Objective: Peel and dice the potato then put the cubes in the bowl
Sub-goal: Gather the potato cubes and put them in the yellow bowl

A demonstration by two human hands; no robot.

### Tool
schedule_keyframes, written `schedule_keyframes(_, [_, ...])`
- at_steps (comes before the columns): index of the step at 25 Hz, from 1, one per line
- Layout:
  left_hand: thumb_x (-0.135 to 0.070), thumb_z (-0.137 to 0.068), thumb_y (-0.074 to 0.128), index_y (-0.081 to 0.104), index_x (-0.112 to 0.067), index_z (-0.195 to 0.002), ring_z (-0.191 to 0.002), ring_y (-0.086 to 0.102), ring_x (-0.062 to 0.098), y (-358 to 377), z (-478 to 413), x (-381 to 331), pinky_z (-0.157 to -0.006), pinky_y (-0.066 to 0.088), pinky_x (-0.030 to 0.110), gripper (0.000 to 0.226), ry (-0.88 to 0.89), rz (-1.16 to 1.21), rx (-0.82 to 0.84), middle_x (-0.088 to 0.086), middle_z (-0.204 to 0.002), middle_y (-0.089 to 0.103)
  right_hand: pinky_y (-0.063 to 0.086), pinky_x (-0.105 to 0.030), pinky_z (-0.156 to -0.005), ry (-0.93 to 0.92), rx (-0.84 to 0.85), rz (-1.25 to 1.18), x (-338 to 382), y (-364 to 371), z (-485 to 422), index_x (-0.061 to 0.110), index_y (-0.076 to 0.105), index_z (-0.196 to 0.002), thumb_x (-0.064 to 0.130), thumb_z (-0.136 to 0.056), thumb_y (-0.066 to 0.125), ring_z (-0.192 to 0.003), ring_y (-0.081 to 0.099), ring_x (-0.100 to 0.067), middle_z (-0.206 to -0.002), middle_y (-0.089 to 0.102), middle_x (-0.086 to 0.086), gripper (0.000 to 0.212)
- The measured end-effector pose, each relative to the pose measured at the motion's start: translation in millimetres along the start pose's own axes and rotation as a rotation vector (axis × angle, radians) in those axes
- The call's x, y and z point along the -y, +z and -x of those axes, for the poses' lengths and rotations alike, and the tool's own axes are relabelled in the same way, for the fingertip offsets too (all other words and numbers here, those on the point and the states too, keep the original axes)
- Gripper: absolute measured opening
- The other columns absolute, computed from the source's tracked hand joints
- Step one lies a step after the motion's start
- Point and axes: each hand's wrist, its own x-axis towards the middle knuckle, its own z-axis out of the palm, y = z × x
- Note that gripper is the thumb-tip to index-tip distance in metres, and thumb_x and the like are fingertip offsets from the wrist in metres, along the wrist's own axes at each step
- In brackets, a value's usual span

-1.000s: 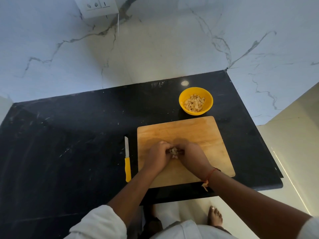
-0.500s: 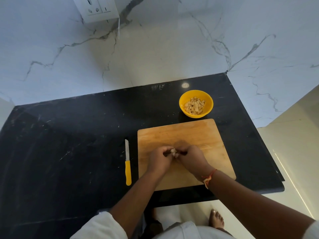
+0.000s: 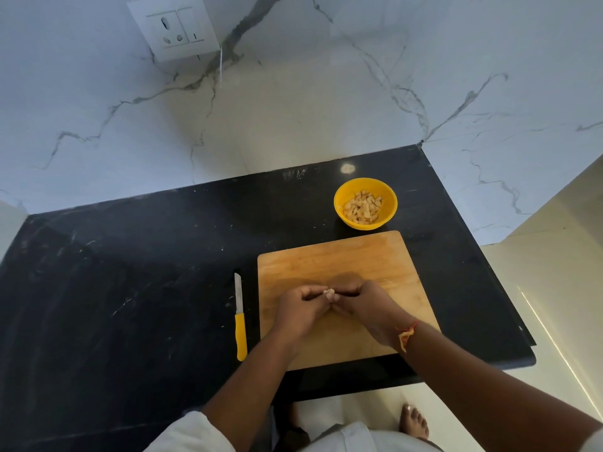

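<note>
pose: left hand and right hand meet mid-frame over board, fingers curled, cupping potato cubes | cubes mostly hidden between palms | sleeves cut off at bottom edge

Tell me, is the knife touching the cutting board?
Apart. The head view shows a strip of black counter between the knife and the left edge of the cutting board.

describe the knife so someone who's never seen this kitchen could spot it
On the black countertop, find the wooden cutting board. Just left of it lies the knife, blade pointing toward the wall. Unlike the round yellow bowl, it is slim, with a yellow handle.
</note>
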Motion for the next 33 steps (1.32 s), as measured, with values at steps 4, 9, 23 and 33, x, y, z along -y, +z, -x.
schedule_keyframes(4, [-0.018,-0.086,0.077,0.076,-0.016,-0.107,-0.098,0.073,0.012,8,5,-19,-0.089,0.059,0.029,0.021,0.016,0.092,0.015,0.0,-0.102,0.077,0.057,-0.028,-0.088,-0.047,0.004,-0.022,13,-8,5,0.015,0.077,-0.107,0.011,-0.093,0.066,-0.101,0.07,-0.016,-0.098,0.077,-0.001,0.018])
schedule_keyframes(9, [-0.016,-0.086,0.077,0.073,-0.011,-0.112,-0.1,0.073,0.012,32,-18,-76,-0.089,0.058,0.029,0.027,0.131,0.1,0.076,0.003,-0.104,0.077,0.058,-0.038,-0.091,-0.169,-0.134,0.05,58,-38,-7,0.023,0.078,-0.103,0.018,-0.092,0.07,-0.099,0.07,-0.017,-0.093,0.077,0.001,0.015])
schedule_keyframes(23, [-0.012,-0.097,0.065,0.07,-0.012,-0.123,-0.112,0.065,0.016,82,-112,-141,-0.088,0.051,0.024,0.026,0.442,-0.601,-0.184,0.003,-0.122,0.07,0.054,-0.029,-0.089,-0.356,-0.461,0.751,111,-90,-86,0.015,0.069,-0.125,-0.001,-0.096,0.049,-0.097,0.066,-0.019,-0.115,0.07,-0.006,0.038])
schedule_keyframes(33, [-0.027,-0.088,0.075,0.074,-0.025,-0.094,-0.087,0.064,0.003,11,-37,-58,-0.073,0.05,0.021,0.006,0.349,-0.965,0.0,-0.011,-0.093,0.071,0.051,-0.023,-0.089,-0.346,-0.131,0.916,40,-44,-28,0.025,0.076,-0.103,0.017,-0.095,0.063,-0.093,0.064,-0.007,-0.1,0.071,0.009,0.018])
